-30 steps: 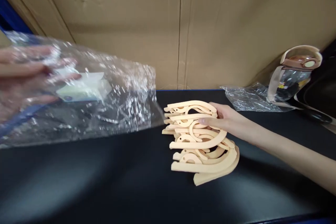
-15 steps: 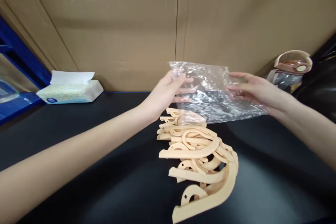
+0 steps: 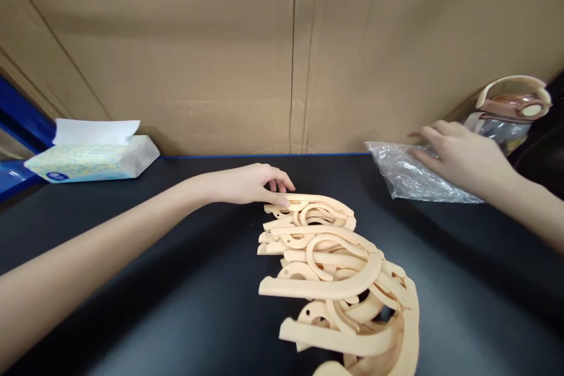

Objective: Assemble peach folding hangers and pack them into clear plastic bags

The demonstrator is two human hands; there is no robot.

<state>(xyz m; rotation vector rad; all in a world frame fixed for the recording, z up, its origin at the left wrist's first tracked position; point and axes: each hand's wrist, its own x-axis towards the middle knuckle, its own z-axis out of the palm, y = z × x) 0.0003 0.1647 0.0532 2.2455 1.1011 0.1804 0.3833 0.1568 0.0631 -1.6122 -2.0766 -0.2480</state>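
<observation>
Beige plastic folding hangers lie piled in an overlapping row on the black table, their curved ends to the right. At the far end of the row, my left hand has its thumb on the near side of the last hanger and its fingers curled over the far side. A clear plastic bag lies flat at the back right. Over the bag hovers my right hand, slightly blurred, its fingers apart and holding nothing.
A tissue pack with a white sheet sticking out stands at the back left, beside a blue frame. A drink bottle with a carrying handle stands at the back right. Cardboard walls off the table's far edge.
The plastic bag has gone from both hands above the hangers to the table at the right. My left hand has come down onto the farthest hanger; my right hand has let go of the bag.
</observation>
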